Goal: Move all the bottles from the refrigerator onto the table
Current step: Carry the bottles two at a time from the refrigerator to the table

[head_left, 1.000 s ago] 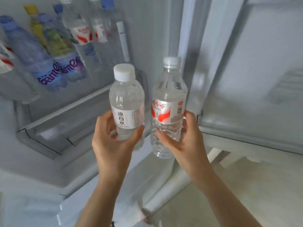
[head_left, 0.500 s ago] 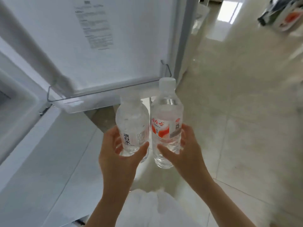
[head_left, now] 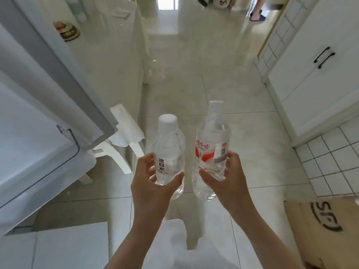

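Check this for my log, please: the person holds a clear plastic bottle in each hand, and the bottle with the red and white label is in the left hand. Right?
Not quite. The head view shows the clear plastic bottle with the red and white label in the right hand. The left hand holds the shorter clear plastic bottle with the white label. Each hand does hold one bottle.

Glossy tiled floor (head_left: 223, 90); white plastic chair (head_left: 124, 136) on it; cardboard box (head_left: 326, 230) lower right

short clear bottle (head_left: 168, 152), taller red-labelled bottle (head_left: 211, 150), upright, side by side
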{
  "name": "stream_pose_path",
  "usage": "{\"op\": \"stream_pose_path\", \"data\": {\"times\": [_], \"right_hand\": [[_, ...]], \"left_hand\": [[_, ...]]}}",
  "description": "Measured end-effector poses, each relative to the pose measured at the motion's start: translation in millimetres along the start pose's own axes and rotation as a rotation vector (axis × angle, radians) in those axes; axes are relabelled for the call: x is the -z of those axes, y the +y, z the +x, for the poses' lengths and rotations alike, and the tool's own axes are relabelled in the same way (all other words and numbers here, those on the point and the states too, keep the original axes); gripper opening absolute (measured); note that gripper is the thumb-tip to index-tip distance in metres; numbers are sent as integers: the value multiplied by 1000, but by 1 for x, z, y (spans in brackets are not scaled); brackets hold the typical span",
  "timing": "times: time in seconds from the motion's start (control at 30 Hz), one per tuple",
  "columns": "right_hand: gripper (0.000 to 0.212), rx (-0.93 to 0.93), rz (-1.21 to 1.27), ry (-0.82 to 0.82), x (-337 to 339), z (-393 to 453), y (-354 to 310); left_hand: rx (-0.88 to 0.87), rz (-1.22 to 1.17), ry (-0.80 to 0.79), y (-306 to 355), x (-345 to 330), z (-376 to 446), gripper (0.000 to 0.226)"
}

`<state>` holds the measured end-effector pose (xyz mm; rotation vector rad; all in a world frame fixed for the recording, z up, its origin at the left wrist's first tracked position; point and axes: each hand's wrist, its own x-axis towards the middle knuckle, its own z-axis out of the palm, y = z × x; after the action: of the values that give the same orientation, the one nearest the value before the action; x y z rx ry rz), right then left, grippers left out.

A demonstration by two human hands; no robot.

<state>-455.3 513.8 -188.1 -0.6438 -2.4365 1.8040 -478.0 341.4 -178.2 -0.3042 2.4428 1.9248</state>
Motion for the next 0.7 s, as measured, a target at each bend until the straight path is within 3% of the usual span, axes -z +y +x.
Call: {"op": "stream_pose_path", "data": {"times": [0.23, 0.43, 0.7], "right_hand": [[70, -92, 72, 144, 15, 61, -1], [77, -167, 49, 156, 32, 118, 1], [60, -136, -48, 34, 63, 240, -7]], "left_hand": [[14, -10, -115, 14, -38, 75, 67], [66, -12, -140, 22, -74, 130, 69], [140, -4, 24, 27, -136, 210, 67]]}}
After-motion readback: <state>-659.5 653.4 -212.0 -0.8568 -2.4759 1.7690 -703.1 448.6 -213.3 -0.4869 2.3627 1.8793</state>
